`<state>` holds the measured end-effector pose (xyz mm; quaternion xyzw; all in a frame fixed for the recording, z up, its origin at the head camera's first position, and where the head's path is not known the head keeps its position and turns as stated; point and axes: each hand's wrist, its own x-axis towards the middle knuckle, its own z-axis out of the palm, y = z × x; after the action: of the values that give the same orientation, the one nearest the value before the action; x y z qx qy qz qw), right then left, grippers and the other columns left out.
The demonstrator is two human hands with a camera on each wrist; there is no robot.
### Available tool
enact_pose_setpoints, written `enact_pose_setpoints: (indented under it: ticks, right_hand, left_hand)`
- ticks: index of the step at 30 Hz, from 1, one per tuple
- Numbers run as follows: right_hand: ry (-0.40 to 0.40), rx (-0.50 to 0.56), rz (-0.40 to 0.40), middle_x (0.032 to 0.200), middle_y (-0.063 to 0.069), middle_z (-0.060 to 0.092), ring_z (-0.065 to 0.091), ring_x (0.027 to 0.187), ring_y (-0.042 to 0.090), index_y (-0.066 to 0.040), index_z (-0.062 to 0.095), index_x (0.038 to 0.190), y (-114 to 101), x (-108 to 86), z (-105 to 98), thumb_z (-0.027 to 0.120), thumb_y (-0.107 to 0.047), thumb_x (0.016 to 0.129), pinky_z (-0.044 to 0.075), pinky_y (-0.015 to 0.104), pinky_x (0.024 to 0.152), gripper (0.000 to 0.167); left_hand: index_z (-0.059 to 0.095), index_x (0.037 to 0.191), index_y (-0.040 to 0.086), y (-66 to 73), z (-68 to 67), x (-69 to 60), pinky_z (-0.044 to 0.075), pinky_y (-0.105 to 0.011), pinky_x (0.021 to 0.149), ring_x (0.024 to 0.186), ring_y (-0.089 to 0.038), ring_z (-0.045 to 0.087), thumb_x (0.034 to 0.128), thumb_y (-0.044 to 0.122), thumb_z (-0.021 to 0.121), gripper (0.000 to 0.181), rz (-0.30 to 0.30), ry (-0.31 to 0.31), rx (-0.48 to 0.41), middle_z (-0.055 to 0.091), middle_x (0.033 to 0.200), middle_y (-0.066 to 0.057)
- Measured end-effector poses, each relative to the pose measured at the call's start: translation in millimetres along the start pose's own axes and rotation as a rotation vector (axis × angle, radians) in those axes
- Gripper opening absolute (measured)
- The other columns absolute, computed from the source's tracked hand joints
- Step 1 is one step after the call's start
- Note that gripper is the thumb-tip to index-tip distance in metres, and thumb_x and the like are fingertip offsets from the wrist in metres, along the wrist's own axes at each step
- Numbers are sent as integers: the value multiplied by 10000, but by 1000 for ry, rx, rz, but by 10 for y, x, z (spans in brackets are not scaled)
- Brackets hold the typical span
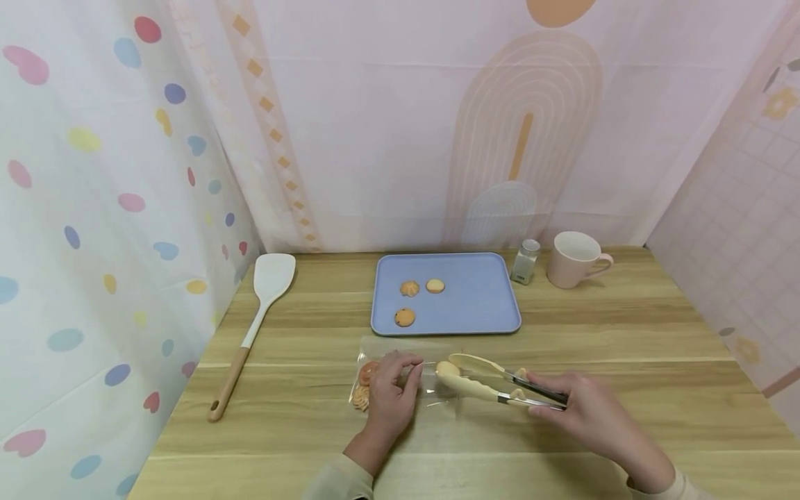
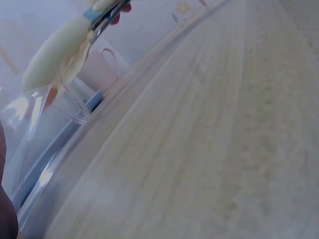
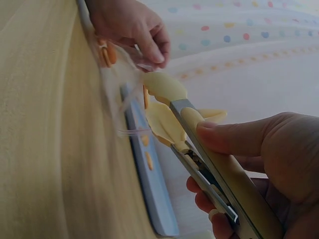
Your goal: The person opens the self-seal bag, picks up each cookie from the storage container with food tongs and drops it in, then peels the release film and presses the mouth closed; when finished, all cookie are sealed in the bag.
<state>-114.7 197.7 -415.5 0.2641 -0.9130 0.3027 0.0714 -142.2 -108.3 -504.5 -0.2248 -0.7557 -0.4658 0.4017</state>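
My left hand [image 1: 394,390] pinches the upper edge of a clear plastic bag [image 1: 440,397] above the wood table. Inside the bag, beside that hand, lie several cookies [image 1: 361,398], partly covered by the fingers. My right hand [image 1: 584,411] grips a pair of tongs [image 3: 219,169] with cream-coloured heads and metal arms. Between the tong heads is a round cookie [image 1: 446,368], at the bag's mouth. In the left wrist view the tong heads [image 2: 55,57] overlap the bag's opening, and only an edge of the cookie shows.
Behind the bag lies a blue tray [image 1: 475,298] with three cookies on its left half. A glass shaker [image 1: 525,264] and a pink mug [image 1: 567,267] stand right of it. A white spatula [image 1: 273,278] with a wooden handle lies on the left. Curtains [image 1: 375,139] hang behind.
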Motion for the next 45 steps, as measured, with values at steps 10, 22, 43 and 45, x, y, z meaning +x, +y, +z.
enact_pose_setpoints:
  ticks: [10,22,43,45]
  right_hand:
    - [-118,65,43,817,45,707,368,550,18,-108,697,1175,23,220,223,824,-225,746,363,208,469,462]
    - [-75,-20,-86,1089,-8,701,646,890,110,-125,699,1180,29,342,307,821,-236,753,526,309,697,457]
    - [-72,59,-58,1070,43,705,651,898,154,-108,698,1172,-142,560,686,825,-242,755,527,331,727,456]
    - [-79,55,-57,1076,47,704,651,903,159,-110,699,1171,-153,567,683,826,-243,751,527,337,732,458]
  left_hand:
    - [669,898,-2,95,-21,57,455,-390,847,792,-238,612,809,-98,668,131,48,30,-5,674,847,-101]
    - [665,918,29,15,-9,-1,439,-432,951,822,-212,630,813,-115,656,178,13,25,-12,670,865,-65]
    - [662,939,43,98,-17,21,392,-401,1025,854,-209,625,820,-96,655,184,53,7,4,661,902,-54]
    - [661,939,42,96,-22,20,399,-414,1018,849,-206,625,818,-99,655,186,52,8,6,662,899,-55]
